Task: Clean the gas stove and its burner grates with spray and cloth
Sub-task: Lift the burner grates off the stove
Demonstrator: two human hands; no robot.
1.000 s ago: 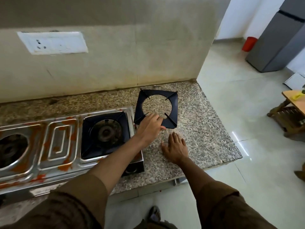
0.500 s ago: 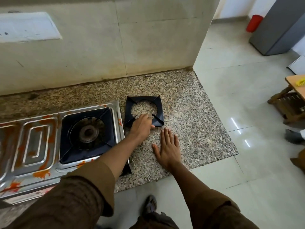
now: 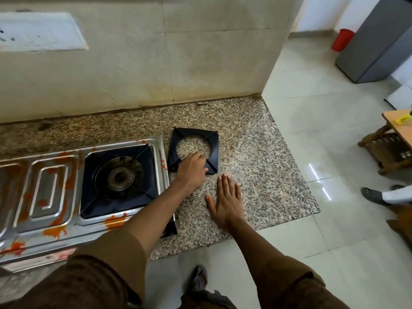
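A steel gas stove (image 3: 55, 192), smeared with orange-red stains, sits on the granite counter (image 3: 256, 166). Its right burner (image 3: 120, 177) still carries a black square grate (image 3: 142, 157). A second black grate (image 3: 194, 139) lies flat on the counter just right of the stove. My left hand (image 3: 191, 168) rests on this loose grate's near edge, fingers curled over it. Flat on the granite, palm down and fingers spread, lies my right hand (image 3: 227, 201), just right of and nearer than the grate. No spray bottle or cloth is in view.
A tiled wall with a white socket plate (image 3: 38, 32) backs the counter. The counter ends at right over a pale tiled floor. A grey fridge (image 3: 379, 43), a red bin (image 3: 342, 40), a wooden stool (image 3: 392, 143) and another person's foot (image 3: 376, 195) are at right.
The view has shifted and tilted down slightly. My left hand stays on the loose grate's near edge, the grate now resting flat close to the stove. My right hand has stayed flat.
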